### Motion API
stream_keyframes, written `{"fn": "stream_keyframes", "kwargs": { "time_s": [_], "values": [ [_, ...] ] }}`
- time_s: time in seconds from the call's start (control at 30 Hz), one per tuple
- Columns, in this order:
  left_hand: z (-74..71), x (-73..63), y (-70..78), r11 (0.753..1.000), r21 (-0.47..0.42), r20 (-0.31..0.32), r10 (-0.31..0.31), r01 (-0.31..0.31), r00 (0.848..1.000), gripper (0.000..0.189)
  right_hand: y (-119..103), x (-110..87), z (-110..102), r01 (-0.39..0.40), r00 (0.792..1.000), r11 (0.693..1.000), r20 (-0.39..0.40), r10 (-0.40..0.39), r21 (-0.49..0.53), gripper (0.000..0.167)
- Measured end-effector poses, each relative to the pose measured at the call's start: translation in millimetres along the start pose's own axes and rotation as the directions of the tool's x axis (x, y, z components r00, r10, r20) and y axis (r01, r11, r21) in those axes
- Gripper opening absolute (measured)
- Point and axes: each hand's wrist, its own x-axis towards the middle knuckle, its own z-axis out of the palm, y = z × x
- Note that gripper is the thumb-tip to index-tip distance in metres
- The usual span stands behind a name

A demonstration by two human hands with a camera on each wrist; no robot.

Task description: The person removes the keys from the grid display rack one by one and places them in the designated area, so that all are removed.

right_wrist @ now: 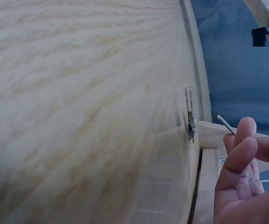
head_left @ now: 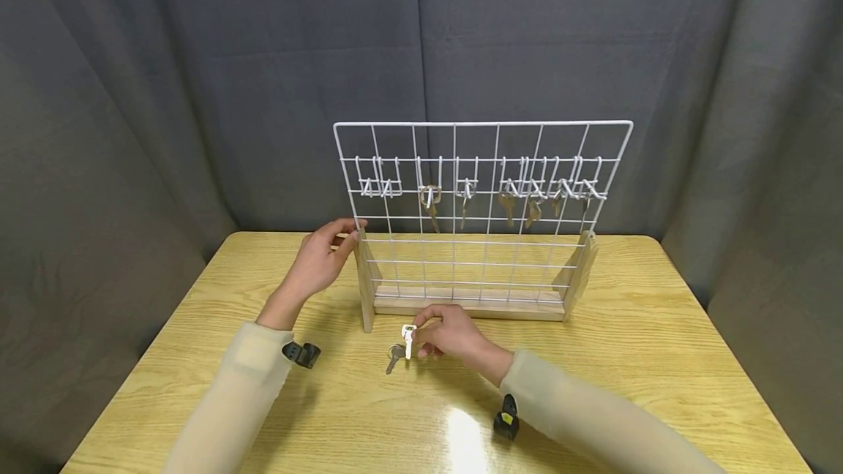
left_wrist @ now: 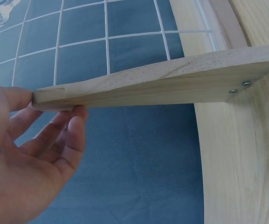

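A white wire grid rack (head_left: 454,241) on a wooden stand rises from the table. My left hand (head_left: 319,258) holds the top of its left wooden side support (left_wrist: 139,84), thumb and fingers on either side of the wood. In front of the base board, my right hand (head_left: 453,333) pinches a key (head_left: 408,342) between thumb and fingertips; the key shines brightly in the head view and points out of the grip in the right wrist view. Just beside it, a second key (head_left: 395,360) with a ring lies on the table.
White hooks (head_left: 388,187) line the upper grid. Several carry keys (head_left: 506,208), from the middle to the right; the two leftmost hold none. The wooden table (head_left: 658,357) extends around the stand, with grey curtains (head_left: 296,93) behind and at both sides.
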Motion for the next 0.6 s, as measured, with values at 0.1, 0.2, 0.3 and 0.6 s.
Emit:
{"fn": "stream_keyframes", "kwargs": {
  "time_s": [0.1,0.2,0.3,0.6],
  "values": [
    [-0.2,-0.2,0.5,1.0,0.001,0.003,-0.003,0.003,1.0,0.033,5,0.6,1,-0.018,1.0,1.0,0.012,0.018,-0.016,0.019],
    [-0.5,-0.4,1.0,1.0,0.002,0.008,-0.011,0.011,1.0,0.033,10,0.5,2,-0.022,1.0,1.0,0.02,0.022,-0.02,0.019],
    [-0.5,-0.7,1.1,1.0,0.003,0.009,-0.013,0.013,1.0,0.033,12,0.1,2,-0.024,0.999,1.0,0.023,0.025,-0.019,0.02],
    [-0.8,0.2,1.0,1.0,0.002,0.004,-0.011,0.011,1.0,0.035,15,-1.9,3,-0.011,1.0,0.998,0.028,0.013,-0.061,0.024]
  ]
}}
